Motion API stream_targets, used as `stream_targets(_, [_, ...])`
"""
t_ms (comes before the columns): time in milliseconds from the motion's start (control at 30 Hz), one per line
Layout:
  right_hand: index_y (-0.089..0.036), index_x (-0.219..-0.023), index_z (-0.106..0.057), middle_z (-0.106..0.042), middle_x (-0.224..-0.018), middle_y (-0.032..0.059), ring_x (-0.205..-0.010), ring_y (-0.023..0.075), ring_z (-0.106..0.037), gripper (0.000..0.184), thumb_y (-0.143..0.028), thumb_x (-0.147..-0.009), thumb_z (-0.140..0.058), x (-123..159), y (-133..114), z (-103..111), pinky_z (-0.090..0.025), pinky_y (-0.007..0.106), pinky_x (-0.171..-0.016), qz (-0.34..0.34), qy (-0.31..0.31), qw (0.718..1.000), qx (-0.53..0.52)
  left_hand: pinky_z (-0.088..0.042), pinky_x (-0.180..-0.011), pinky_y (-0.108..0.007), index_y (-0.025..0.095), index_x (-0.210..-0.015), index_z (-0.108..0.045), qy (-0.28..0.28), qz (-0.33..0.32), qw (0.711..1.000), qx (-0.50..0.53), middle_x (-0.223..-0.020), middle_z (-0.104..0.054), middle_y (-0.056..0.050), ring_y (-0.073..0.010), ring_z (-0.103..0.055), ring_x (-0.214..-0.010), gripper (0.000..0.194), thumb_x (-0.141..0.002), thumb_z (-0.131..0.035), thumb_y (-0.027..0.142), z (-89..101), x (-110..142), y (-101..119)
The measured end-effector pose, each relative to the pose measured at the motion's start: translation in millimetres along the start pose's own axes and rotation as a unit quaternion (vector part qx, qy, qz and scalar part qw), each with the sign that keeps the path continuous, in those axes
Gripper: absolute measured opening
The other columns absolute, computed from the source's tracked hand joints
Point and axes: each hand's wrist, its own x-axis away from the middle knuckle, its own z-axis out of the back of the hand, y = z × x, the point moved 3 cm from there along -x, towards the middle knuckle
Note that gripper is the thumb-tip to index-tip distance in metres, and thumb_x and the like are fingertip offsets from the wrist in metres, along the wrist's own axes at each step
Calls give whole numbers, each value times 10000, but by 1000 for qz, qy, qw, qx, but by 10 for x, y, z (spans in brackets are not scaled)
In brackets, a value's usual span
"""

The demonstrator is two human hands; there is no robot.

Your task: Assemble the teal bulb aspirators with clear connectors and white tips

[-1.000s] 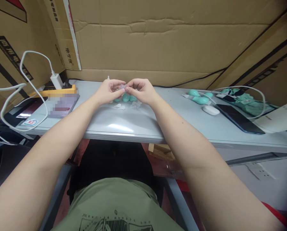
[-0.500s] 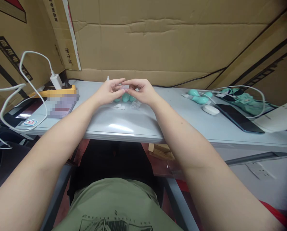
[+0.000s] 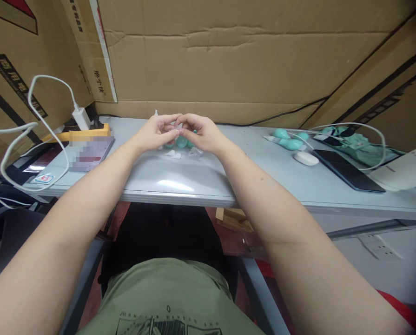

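Note:
My left hand (image 3: pixel 156 133) and my right hand (image 3: pixel 201 132) meet above the back part of the grey table (image 3: pixel 173 174). Their fingers are bent and the tips come together at a small, pale, see-through piece, too small to name. Just under the fingertips lie several mint-green rounded balls (image 3: pixel 181 141), partly hidden by the hands. White paper scraps (image 3: pixel 173 154) lie in front of them, with a crumpled clear wrapper (image 3: pixel 195 152) beside. A pale pointed tip (image 3: pixel 156 112) shows behind my left hand; the rest of it is covered.
To the right are more mint-green balls (image 3: pixel 291 144), a white rounded case (image 3: pixel 306 158), a dark phone (image 3: pixel 349 170) and green cloth (image 3: pixel 361 148). At left stand a yellow power strip (image 3: pixel 89 132), a white charger (image 3: pixel 81 118) with cable, and a flat box (image 3: pixel 89 160). Cardboard (image 3: pixel 246 70) walls the back.
My right hand's fingers have shifted slightly, with the index finger now more curled towards the left fingertips. My left hand stays almost in place. The things on the table have not moved.

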Motion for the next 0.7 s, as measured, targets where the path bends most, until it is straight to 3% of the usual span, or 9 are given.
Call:
stream_targets(167, [-247, -1084, -694, -578, -789, -12, -726, 170, -506, 226, -455, -995, -692, -11, -60, 4, -456, 326, -719, 15, 14, 1000, 5, -593, -733, -328, 144, -1507, -667, 8, -3, 1000, 25, -954, -804, -82, -167, -700, -746, 876, -772, -950, 528, 23, -8, 15])
stream_targets(267, [-232, -1062, -694, -636, -842, 7, -756, 169, -545, 249, -462, -971, -712, -20, -63, 41, -478, 321, -718, 9, 15, 1000, -3, -572, -686, -325, 165, -1436, -719, 2, 11, 1000, -15, -991, -813, -106, -190, -719, -751, 818, -774, -945, 589, 58, 11, 93])
stream_targets(333, [-216, -1029, -704, -689, -880, 25, -770, 168, -578, 253, -454, -949, -738, -38, -56, 94, -492, 316, -706, -4, 7, 1000, -8, -554, -665, -324, 158, -1364, -753, 30, 19, 997, -65, -1093, -821, -138, -175, -698, -708, 772, -755, -961, 584, 126, 7, 202])
stream_targets(400, [-205, -984, -728, -719, -876, 35, -766, 168, -602, 238, -433, -929, -767, -76, -48, 164, -502, 317, -696, -17, -5, 1000, -5, -543, -716, -325, 147, -1268, -794, 49, 12, 986, -157, -983, -810, -104, -161, -659, -689, 663, -744, -980, 508, 199, -34, 336])
stream_targets(500, [-205, -952, -769, -736, -836, 36, -748, 174, -626, 201, -396, -903, -810, -167, -33, 274, -518, 329, -684, -25, -25, 999, -7, -543, -836, -377, 147, -1088, -827, -14, 41, 961, -271, -750, -715, -39, -217, -665, -746, 401, -746, -943, 323, 249, -154, 434])
stream_targets(600, [-214, -923, -790, -738, -801, 37, -730, 179, -623, 211, -405, -872, -866, -260, 9, 363, -510, 332, -634, -34, -30, 999, -17, -531, -907, -410, 180, -941, -807, -47, 72, 949, -305, -663, -606, -17, -307, -695, -879, 363, -632, -984, 250, 272, -266, 386])
stream_targets(700, [-214, -903, -799, -734, -786, 39, -712, 175, -614, 249, -433, -845, -900, -318, 68, 412, -515, 334, -616, -45, -14, 998, -43, -526, -877, -407, 224, -852, -766, -64, 101, 930, -348, -601, -552, 0, -324, -682, -872, 342, -596, -986, 279, 245, -315, 252])
